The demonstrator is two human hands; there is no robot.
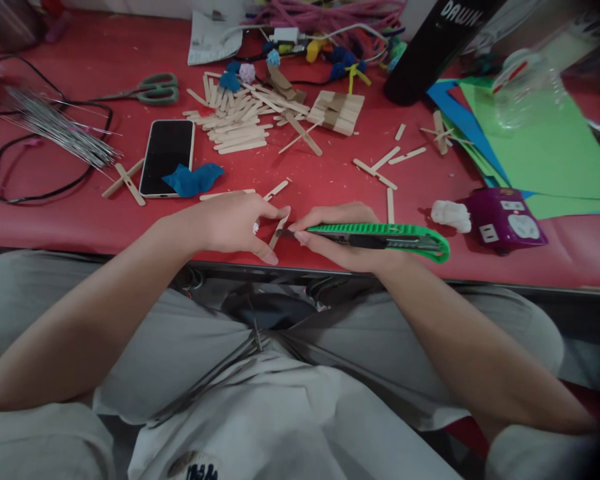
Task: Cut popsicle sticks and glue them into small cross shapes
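Note:
My right hand [343,230] is closed around a green box cutter [405,237], its blade end pointing left near the table's front edge. The blade tip meets a small wooden craft stick [279,231] lying at a slant on the red table. With forefinger and thumb at the stick's two ends, my left hand [230,223] pins it down; a ring shows on one finger. Just beyond my left hand are another craft stick [227,195] and a notched stick piece [277,190].
A phone [167,157] with blue crumpled material [194,179] lies left, near scissors [155,90] and metal wires [67,130]. Behind are piled craft sticks [240,123] and a joined stick panel [337,112]. At right stand a purple adapter [505,220], coloured paper [560,153] and a black bottle [430,53].

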